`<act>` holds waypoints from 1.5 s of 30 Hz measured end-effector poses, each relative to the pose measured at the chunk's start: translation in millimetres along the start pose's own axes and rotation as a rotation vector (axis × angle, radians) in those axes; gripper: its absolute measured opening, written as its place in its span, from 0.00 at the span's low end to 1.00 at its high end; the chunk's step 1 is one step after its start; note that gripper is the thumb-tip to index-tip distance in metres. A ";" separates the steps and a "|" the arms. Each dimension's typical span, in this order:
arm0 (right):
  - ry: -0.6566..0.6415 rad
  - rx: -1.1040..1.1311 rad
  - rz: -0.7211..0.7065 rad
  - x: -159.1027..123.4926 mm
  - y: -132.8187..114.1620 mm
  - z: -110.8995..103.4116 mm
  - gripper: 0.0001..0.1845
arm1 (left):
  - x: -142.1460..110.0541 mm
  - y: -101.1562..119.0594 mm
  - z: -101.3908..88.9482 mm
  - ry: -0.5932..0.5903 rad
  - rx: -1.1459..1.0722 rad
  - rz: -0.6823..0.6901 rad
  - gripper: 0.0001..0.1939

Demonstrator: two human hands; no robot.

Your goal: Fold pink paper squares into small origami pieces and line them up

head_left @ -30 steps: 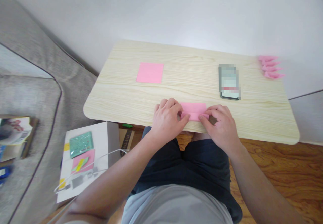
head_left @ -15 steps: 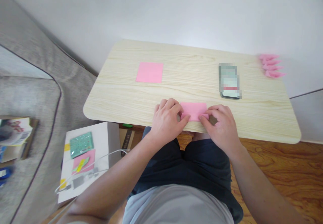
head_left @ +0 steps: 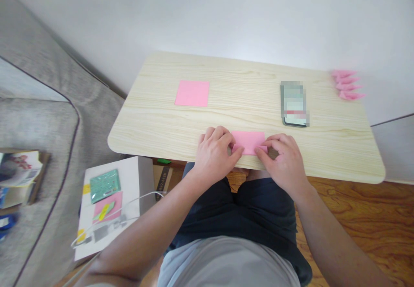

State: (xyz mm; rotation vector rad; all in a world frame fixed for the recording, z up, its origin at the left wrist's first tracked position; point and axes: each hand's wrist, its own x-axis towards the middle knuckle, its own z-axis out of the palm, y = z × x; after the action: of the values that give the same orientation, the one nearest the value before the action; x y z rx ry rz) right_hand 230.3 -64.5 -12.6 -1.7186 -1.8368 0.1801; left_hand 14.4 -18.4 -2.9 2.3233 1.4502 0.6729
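Observation:
A partly folded sheet of pink paper [head_left: 249, 139] lies at the front edge of the pale wooden table [head_left: 239, 88]. My left hand [head_left: 217, 151] pinches its left end, thumb on the near fold and fingers curled at the side. At the other end, my right hand [head_left: 282, 155] grips the near edge between thumb and fingers. A flat pink square of paper [head_left: 192, 93] rests farther back on the left. Several folded pink paper pieces [head_left: 347, 85] stand in a row at the table's far right corner.
A phone [head_left: 293, 104] with a blurred screen lies right of centre on the table. Left and below, a white box [head_left: 129, 170] carries a green packet [head_left: 105, 186], pink paper and a white cable [head_left: 142, 196]. A grey sofa [head_left: 93, 118] borders the left side.
The fold at the paper's near edge looks flatter than before. Both hands keep nearly the same place and grip; the view shifts only slightly.

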 end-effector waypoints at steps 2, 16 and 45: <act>0.001 0.000 0.002 -0.4 -0.3 0.0 0.05 | 0.0 0.1 0.1 -0.004 0.006 -0.001 0.11; 0.014 0.000 0.006 -1.7 -0.5 0.9 0.05 | -0.2 1.2 -1.3 -0.016 0.029 0.002 0.10; 0.077 0.079 -0.014 -10.3 -2.6 -0.3 0.04 | -0.9 0.1 -3.2 -0.030 0.004 0.001 0.10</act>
State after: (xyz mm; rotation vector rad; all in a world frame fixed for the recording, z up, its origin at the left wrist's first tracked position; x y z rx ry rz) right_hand 228.0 -74.7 -14.6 -1.6357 -1.7625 0.1766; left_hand 12.5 -19.2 -0.3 2.3278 1.4385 0.6332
